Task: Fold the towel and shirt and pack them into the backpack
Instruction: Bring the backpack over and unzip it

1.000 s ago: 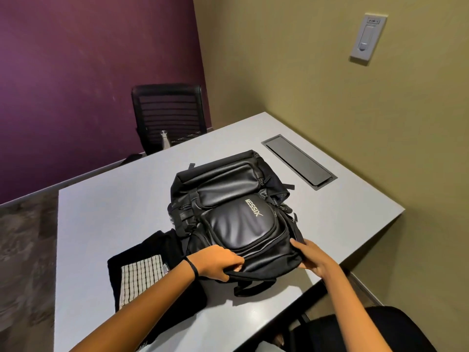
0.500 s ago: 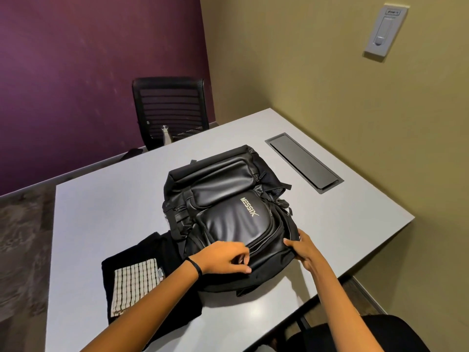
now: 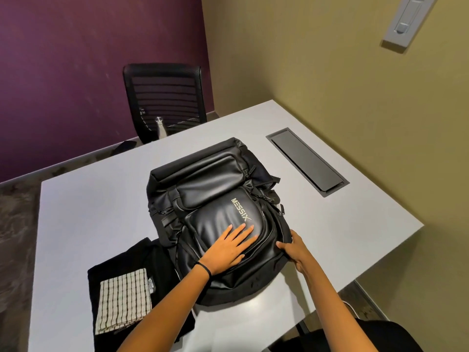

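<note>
Currently backpack [image 3: 210, 189] closed; towel [image 3: 123, 301] atop shirt [image 3: 142, 257] outside.

I see backpack [image 3: 210, 189] flat mid-table [image 3: 88, 212]. Towel [image 3: 123, 301] on shirt [image 3: 142, 257], just left of backpack, nearer me. Panel [image 3: 307, 161] set in tabletop right of backpack. Chair [image 3: 162, 90] behind table.

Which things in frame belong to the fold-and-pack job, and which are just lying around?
Job: backpack, lying on the table; folded checked towel on top of the black shirt beside it; left hand flat on the backpack; right hand gripping its side.

Lying about: office chair; metal bottle by it; cable hatch; wall switch.
</note>
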Tool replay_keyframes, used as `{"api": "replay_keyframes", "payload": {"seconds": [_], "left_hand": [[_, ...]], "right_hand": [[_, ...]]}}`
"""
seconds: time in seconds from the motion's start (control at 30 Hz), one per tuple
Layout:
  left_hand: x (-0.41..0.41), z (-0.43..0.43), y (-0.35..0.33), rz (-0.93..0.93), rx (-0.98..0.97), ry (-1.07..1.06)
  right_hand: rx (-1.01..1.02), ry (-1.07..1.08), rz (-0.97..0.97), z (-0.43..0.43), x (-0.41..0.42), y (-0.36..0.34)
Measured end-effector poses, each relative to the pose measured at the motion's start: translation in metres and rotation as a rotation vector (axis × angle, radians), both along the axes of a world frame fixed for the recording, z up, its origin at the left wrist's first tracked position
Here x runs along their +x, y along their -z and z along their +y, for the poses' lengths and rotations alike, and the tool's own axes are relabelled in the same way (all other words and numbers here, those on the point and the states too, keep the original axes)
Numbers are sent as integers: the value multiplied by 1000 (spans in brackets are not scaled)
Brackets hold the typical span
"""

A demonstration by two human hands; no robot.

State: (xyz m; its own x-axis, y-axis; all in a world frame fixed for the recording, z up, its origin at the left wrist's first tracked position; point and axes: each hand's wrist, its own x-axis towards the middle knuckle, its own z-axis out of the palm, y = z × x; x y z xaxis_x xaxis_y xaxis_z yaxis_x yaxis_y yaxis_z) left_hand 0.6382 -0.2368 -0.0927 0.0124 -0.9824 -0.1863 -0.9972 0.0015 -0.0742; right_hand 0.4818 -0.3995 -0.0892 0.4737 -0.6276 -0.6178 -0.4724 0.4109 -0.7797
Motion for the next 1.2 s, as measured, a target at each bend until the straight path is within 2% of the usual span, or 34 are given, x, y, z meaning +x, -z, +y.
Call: {"api": "replay_keyframes", "payload": {"seconds": [0.17, 0.3, 0.4, 0.47, 0.67, 0.9, 1.2], "left_hand": [[1, -4, 1, -62, -6, 55], [2, -5, 0, -82, -12, 77], [3, -5, -1, -75, -23, 91], [4, -3, -3, -57, -46, 95], [4, 1, -10, -16, -148, 88], [8, 1, -11, -15, -145, 59], [16, 12, -16, 13, -156, 19]], "right_hand": [[-145, -102, 100, -7, -1, -2], [-434, -155, 162, -12, 3, -5], [-707, -123, 58, -16, 11, -11], [-782, -152, -28, -19, 18, -15], [-629, -350, 93, -33, 40, -14], [-598, -644, 109, -45, 49, -19], [-550, -634, 60, -54, 47, -7]]}}
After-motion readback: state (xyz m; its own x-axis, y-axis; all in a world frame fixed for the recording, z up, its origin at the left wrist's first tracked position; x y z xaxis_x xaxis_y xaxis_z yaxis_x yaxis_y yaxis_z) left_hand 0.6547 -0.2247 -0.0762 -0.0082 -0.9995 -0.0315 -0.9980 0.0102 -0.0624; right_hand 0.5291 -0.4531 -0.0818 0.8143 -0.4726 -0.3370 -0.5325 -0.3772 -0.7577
